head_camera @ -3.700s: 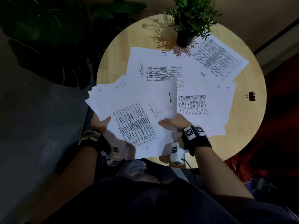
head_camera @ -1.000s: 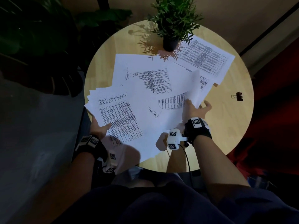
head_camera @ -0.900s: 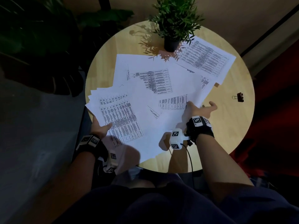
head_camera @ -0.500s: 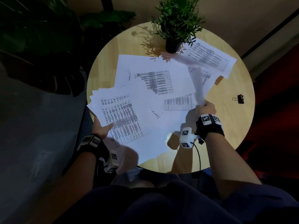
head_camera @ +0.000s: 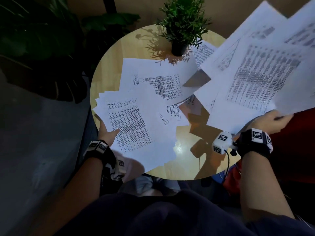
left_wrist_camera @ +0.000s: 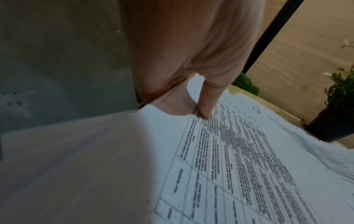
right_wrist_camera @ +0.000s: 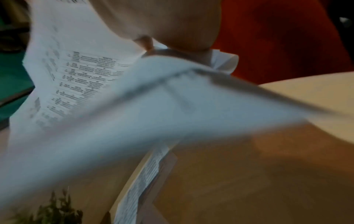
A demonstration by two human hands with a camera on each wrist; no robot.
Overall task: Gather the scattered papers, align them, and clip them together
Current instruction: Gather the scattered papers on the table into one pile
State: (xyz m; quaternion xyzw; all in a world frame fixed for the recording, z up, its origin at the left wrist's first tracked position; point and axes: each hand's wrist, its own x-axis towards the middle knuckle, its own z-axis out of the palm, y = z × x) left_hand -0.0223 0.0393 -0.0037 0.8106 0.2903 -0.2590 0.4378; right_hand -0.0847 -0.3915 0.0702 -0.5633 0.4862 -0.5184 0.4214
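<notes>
Lifted clear of the worktop [head_camera: 184,166] since half a second ago, when they were only beginning to peel up, the sheets at the right side now hang in the air as a loose fan [head_camera: 255,79], and the binder clip seen then at about 3 o'clock on the round top is hidden behind them. The right hand [head_camera: 265,121] holds this fan by its near edge, thumb on top and fingers curled beneath; the right wrist view shows the paper edge curling over under that grip (the rest is motion blur). Holding by one edge lets the pages drop free of the flat ones, probably so they can be carried across to the other pile.

The left hand [head_camera: 107,133] stays at about 8 o'clock, where it clamps the gathered stack [head_camera: 129,123] at its overhanging corner: the thumb [left_wrist_camera: 208,103] presses down on the printed table and the fingers are out of sight under the paper. That anchor likely keeps the collected pages from sliding off the rim.

Between the two, a few loose sheets [head_camera: 160,79] lie flat near the centre and run up to the potted plant [head_camera: 182,24] at 12 o'clock, one page tucked beside its pot. So gathering is partway done; aligning and clipping have not begun. Fanned pages held so lightly could slip apart in transit.
</notes>
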